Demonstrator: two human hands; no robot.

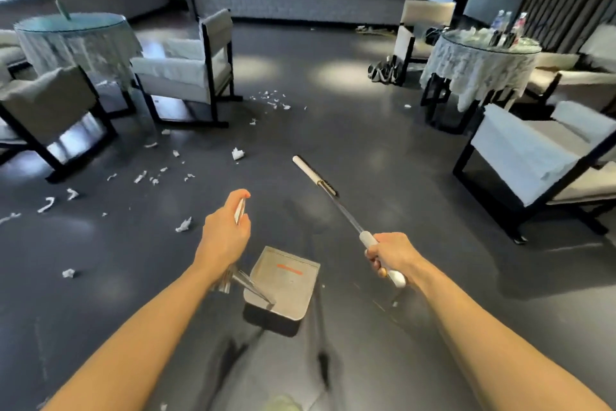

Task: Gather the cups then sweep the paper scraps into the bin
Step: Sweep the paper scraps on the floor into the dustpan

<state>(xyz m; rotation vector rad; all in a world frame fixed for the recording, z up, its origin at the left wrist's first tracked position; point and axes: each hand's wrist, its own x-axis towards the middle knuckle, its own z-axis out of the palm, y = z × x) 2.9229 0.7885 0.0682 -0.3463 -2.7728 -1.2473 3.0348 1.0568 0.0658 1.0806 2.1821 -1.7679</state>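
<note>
Dark floor point(333, 130), white paper scraps point(237, 154) ahead: my left hand point(226, 232) grips the grey metal dustpan point(286, 287) handle, my right hand point(395, 254) the white-handled broom point(308, 170).

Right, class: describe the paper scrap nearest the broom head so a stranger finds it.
On the dark floor, find the broom head the right hand holds out. Just left of it lies the scrap: one plump crumpled wad, alone, unlike the thin shreds further left.

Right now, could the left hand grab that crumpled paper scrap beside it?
Probably not yet: the left hand grips the dustpan handle, and the paper scrap lies down on the floor. Nothing blocks the way, though.
</note>
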